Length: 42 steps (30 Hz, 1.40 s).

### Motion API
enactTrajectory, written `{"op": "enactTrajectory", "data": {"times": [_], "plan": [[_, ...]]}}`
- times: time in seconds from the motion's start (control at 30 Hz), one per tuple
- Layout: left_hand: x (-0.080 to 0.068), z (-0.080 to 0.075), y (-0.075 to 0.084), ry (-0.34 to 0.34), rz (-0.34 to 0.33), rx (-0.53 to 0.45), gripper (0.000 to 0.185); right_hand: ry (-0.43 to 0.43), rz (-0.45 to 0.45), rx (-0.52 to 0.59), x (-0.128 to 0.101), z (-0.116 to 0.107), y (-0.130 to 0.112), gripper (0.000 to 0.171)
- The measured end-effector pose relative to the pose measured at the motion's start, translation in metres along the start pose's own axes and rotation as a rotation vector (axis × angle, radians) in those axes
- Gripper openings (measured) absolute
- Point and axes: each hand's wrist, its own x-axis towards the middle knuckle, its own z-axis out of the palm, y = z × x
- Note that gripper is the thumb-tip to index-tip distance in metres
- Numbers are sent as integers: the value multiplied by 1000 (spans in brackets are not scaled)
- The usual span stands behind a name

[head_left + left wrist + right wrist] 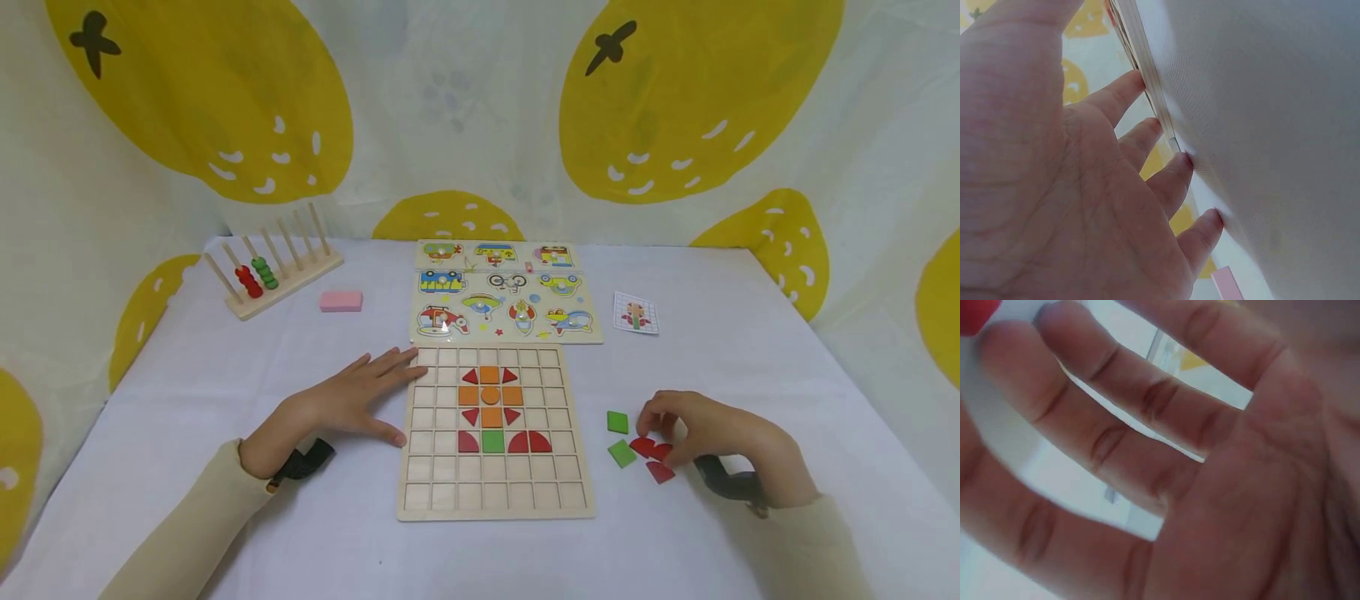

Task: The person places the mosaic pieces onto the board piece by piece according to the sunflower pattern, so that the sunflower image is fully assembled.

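Left hand (352,404) lies flat on the white-clothed counter (187,467), fingers straight and spread, tips touching the left edge of the pale wooden grid board (431,492). The left wrist view shows those fingertips (1182,164) right against the board's thin edge. That grip is apart and holds nothing.

Over at 3 o'clock from the board, the right hand (708,433) is curled over a small cluster of red wooden pieces (651,454), fingertips down on the topmost one. Whether it truly pinches that piece I cannot tell; the right wrist view shows only bent fingers (1110,419) and a blurred red scrap at the top left corner.

Two green square wooden tiles (619,437) lie just left of the reds, one above the other, both tilted a little off the board's lines. One red triangle sits at 6 o'clock of the cluster, apart from the fingers.

The board runs long from 12 to 6 o'clock, with an orange, red and green figure in its upper middle cells; the two bottom rows are bare. A strip of open cloth lies between the board's right edge and the tiles.

At 12 o'clock, touching the board's top edge, lies a colourful vehicle peg puzzle (506,304), with a small pattern card (636,313) to its right.
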Motion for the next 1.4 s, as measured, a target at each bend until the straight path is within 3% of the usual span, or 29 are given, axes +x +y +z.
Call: {"op": "enactTrajectory", "data": {"times": [0.2,0.53,0.83,1.4], "plan": [[0,0,1,-3,-5,6,99,13,0,17,4,1,-1,33],[0,0,0,0,-2,5,99,60,-86,20,17,5,-6,30],[-1,-1,1,1,8,0,98,133,-259,-26,36,10,-11,24],[-1,-2,1,1,17,0,98,119,-216,-59,52,18,-25,20]]}}
